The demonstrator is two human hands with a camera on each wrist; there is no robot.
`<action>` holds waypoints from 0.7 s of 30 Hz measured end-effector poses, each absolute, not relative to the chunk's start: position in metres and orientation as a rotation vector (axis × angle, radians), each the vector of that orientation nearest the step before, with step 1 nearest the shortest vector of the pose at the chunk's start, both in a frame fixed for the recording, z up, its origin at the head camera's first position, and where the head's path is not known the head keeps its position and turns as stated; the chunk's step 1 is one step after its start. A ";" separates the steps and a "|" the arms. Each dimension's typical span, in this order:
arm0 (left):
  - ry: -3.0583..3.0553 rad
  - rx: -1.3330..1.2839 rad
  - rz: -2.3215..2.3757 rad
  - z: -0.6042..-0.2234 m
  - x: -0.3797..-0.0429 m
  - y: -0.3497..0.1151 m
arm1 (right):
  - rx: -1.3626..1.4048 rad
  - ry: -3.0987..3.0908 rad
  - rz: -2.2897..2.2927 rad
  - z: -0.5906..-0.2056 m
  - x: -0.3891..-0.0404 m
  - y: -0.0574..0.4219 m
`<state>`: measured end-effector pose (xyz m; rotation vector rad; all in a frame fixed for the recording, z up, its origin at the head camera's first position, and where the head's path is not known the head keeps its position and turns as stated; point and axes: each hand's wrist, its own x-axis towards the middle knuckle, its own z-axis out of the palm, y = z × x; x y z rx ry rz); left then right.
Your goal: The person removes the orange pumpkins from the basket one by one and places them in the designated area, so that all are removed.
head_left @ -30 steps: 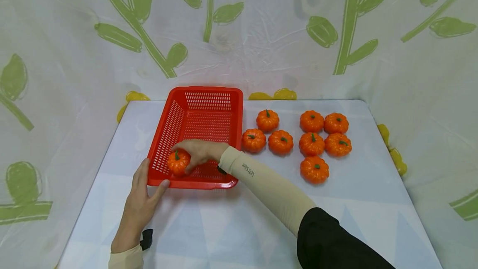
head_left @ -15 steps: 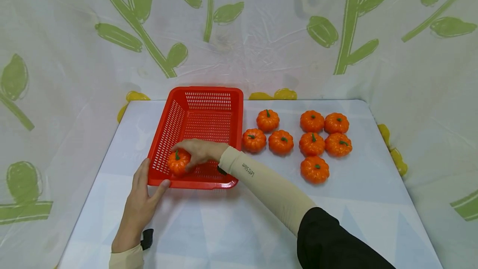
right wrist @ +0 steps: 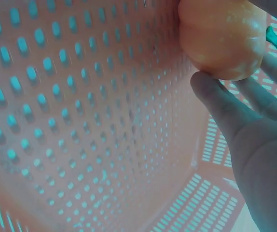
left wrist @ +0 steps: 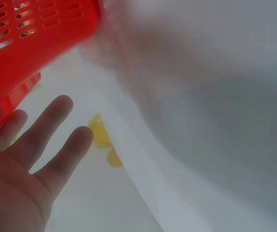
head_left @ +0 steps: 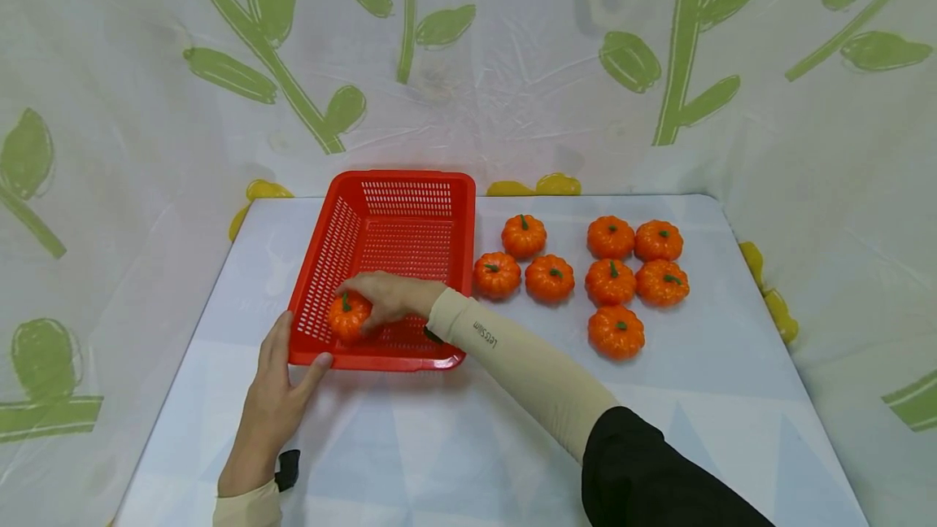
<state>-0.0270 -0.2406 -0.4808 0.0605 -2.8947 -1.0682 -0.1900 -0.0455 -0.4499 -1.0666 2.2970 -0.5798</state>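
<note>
A red slotted plastic basket [head_left: 410, 244] stands at the left of the table. In its near left corner sits a small orange pumpkin [head_left: 348, 324] with a green stem. My right hand [head_left: 390, 297] reaches in over the basket's right side and holds this pumpkin, fingers and thumb curled about it. In the right wrist view the thumb of my right hand [right wrist: 269, 154] lies against the side of the pumpkin [right wrist: 220, 41]. My left hand [head_left: 274, 401] rests at the basket's near left corner, its thumb on the front rim. In the left wrist view its fingers [left wrist: 47, 125] are spread and mostly straight.
Right of the basket, three more pumpkins [head_left: 550, 279] form a loose group, one close to the basket's wall. Farther right is a cluster of several pumpkins [head_left: 611, 281]. A flower-printed curtain [head_left: 512, 63] encloses the white table [head_left: 468, 446] at the back and sides.
</note>
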 end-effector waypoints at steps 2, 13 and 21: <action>-2.896 0.064 -1.067 -0.481 -0.027 -0.241 | -1.042 2.312 -0.572 -0.448 -0.190 -0.045; -2.903 0.071 -1.045 -0.480 -0.027 -0.240 | -1.039 2.343 -0.617 -0.432 -0.194 -0.030; -2.916 0.085 -1.043 -0.479 -0.028 -0.240 | -1.063 2.382 -0.682 -0.412 -0.195 -0.016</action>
